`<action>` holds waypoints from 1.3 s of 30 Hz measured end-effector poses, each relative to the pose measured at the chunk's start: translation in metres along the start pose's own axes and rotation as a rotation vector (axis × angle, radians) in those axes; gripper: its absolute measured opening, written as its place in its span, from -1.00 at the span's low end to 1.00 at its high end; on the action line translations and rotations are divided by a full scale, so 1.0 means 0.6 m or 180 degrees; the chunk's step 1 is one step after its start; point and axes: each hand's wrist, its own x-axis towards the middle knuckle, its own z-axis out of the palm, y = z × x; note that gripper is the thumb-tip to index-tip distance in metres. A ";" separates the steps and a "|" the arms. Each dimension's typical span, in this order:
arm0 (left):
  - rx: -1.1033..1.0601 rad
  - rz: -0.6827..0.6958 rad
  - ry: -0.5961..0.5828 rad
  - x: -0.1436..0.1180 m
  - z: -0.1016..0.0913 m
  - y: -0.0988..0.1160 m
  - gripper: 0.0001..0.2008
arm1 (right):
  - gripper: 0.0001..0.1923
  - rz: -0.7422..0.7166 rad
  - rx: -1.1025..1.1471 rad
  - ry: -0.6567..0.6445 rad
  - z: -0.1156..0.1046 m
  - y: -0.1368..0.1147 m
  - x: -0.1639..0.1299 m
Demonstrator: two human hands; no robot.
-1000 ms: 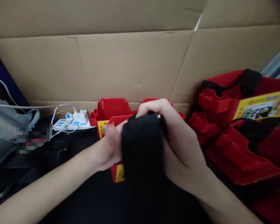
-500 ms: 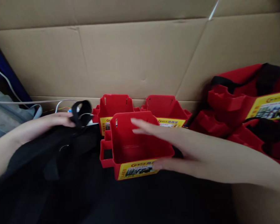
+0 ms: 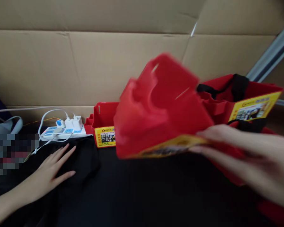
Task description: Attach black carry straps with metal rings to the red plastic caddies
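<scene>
Right hand (image 3: 239, 157) pinches blurred red plastic tray (image 3: 161, 104) lifted off black-cloth bench (image 3: 137, 195); left hand (image 3: 50, 168) flat, fingers spread, empty; stacking onto red pile (image 3: 246, 97) not done.

Red tray (image 3: 156, 104) with yellow label, black cloth (image 3: 132, 195), brown cardboard (image 3: 85, 63)

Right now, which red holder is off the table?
The blurred red holder pinched in the right hand, tilted in the air. The holder by the power strip and the pile at right rest below.
</scene>
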 end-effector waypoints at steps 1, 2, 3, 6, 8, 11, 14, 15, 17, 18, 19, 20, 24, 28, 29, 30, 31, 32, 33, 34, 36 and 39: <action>0.0094 0.0117 0.0005 -0.001 0.004 0.005 -0.29 | -0.78 -0.0019 -0.0116 0.0125 -0.015 0.012 0.011; 0.0212 0.0213 0.0042 0.000 0.004 0.009 -0.28 | -0.76 -0.0089 -0.0322 0.0247 -0.028 0.023 0.024; 0.0336 0.0294 0.0111 0.002 0.000 0.012 -0.27 | -0.74 -0.0096 -0.0513 0.0287 -0.038 0.036 0.038; 0.0596 0.0458 0.0389 0.020 -0.029 0.018 -0.27 | -0.76 0.0107 -0.0812 0.0168 -0.045 0.073 0.077; 0.0593 0.0591 0.0525 0.042 -0.055 0.024 -0.30 | -0.80 0.0239 -0.0854 -0.0038 -0.033 0.100 0.093; 0.0396 0.0800 0.0663 0.093 -0.090 0.045 -0.34 | -0.79 0.0294 -0.0926 -0.0485 -0.006 0.137 0.103; 0.0138 0.0882 0.0800 0.152 -0.108 0.076 -0.39 | -0.75 0.0318 -0.0873 -0.0675 0.012 0.162 0.108; 0.0038 0.0911 0.0819 0.170 -0.109 0.086 -0.40 | -0.75 0.0359 -0.0824 -0.0653 0.015 0.166 0.112; -0.0102 0.0953 0.0796 0.199 -0.105 0.101 -0.43 | -0.76 0.0439 -0.0683 -0.0593 0.018 0.172 0.121; -0.0132 0.0944 0.0790 0.209 -0.100 0.105 -0.47 | -0.77 0.0449 -0.0598 -0.0595 0.020 0.174 0.126; -0.0148 0.0924 0.0789 0.217 -0.096 0.107 -0.53 | -0.77 0.0435 -0.0501 -0.0631 0.021 0.176 0.131; -0.0167 0.0903 0.0796 0.223 -0.092 0.106 -0.59 | -0.77 0.0400 -0.0399 -0.0694 0.022 0.178 0.135; -0.0400 0.0972 0.0863 0.231 -0.082 0.088 -0.72 | -0.76 0.0280 -0.0038 -0.0981 0.024 0.186 0.138; -0.0521 0.1001 0.0912 0.231 -0.080 0.077 -0.72 | -0.73 0.0251 0.0064 -0.1163 0.020 0.190 0.129; -0.0522 0.0983 0.0927 0.231 -0.079 0.077 -0.72 | -0.72 0.0219 0.0057 -0.1136 0.019 0.191 0.127; -0.0517 0.0970 0.0940 0.231 -0.079 0.078 -0.71 | -0.70 0.0186 0.0028 -0.1067 0.019 0.192 0.125; -0.0500 0.0964 0.0942 0.230 -0.079 0.079 -0.71 | -0.68 0.0167 -0.0019 -0.0965 0.019 0.193 0.124; -0.0465 0.0963 0.0931 0.229 -0.078 0.081 -0.71 | -0.67 0.0161 -0.0082 -0.0850 0.019 0.194 0.123; -0.0399 0.0959 0.0905 0.228 -0.078 0.083 -0.70 | -0.65 0.0175 -0.0150 -0.0743 0.020 0.195 0.122; -0.0304 0.0946 0.0872 0.227 -0.078 0.084 -0.70 | -0.65 0.0211 -0.0208 -0.0659 0.022 0.195 0.122; -0.0071 0.0909 0.0824 0.225 -0.076 0.088 -0.69 | -0.65 0.0318 -0.0251 -0.0583 0.026 0.193 0.120; 0.0229 0.0854 0.0906 0.221 -0.073 0.092 -0.64 | -0.64 0.0390 -0.0395 -0.0483 0.035 0.177 0.109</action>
